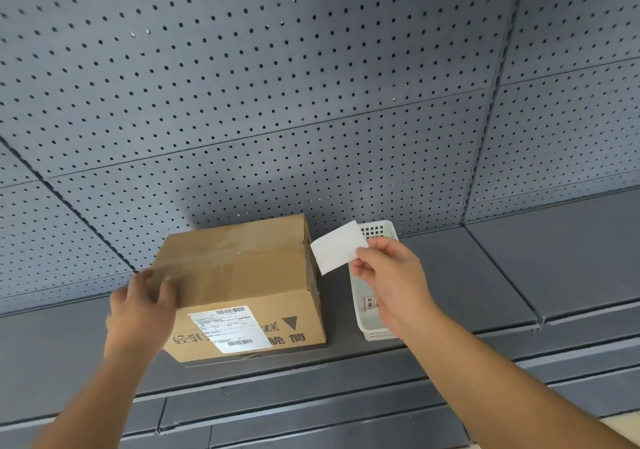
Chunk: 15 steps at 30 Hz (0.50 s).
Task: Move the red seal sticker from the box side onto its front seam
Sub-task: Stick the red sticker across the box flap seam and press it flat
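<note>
A brown cardboard box (242, 275) stands on a grey shelf, its top flaps taped along the seam and a white shipping label (230, 329) on its front face. My left hand (142, 310) rests on the box's front left top corner, blurred. My right hand (391, 279) pinches a white rectangular piece of paper or sticker (337, 248) just right of the box's right side. Only a white face of this piece shows; no red is visible. The box's right side is mostly hidden from this angle.
A white plastic basket (372, 331) stands right of the box, partly behind my right hand. The grey shelf (485, 275) runs left and right, backed by a grey pegboard wall (277, 85). A lower shelf edge lies in front.
</note>
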Available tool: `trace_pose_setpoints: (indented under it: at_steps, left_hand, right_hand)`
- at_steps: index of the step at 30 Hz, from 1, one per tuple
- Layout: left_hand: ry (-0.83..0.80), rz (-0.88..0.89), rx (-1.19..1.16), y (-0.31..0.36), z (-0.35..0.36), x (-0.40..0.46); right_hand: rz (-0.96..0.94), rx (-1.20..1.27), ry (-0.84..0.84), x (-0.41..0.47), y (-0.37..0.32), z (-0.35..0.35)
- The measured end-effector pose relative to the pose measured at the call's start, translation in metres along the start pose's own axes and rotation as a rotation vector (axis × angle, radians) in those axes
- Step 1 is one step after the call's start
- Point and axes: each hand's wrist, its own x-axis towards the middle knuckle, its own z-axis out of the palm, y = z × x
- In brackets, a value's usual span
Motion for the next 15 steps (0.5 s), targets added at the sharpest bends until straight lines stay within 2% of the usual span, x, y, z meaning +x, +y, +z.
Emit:
trace_pose_setpoints:
  at_steps: [3, 6, 10, 15]
  left_hand:
    - [0.124, 0.215, -0.018, 0.019, -0.01, -0.018]
    - [0.018, 0.378, -0.246, 0.058, -0.021, -0.051]
    - [-0.224, 0.375, -0.558, 0.103, -0.024, -0.09]
    - [-0.472, 0.243, -0.803, 0.123, -0.025, -0.089]
  right_hand:
    - [-0.074, -0.078, -0.035, -0.007, -0.012, 0.013]
    - [-0.155, -0.193, -0.06, -0.016, -0.021, 0.031]
    - [-0.324, -0.373, -0.108, -0.027, -0.022, 0.058]
    - [-0.676, -0.627, -0.259, -0.037, -0.012, 0.092]
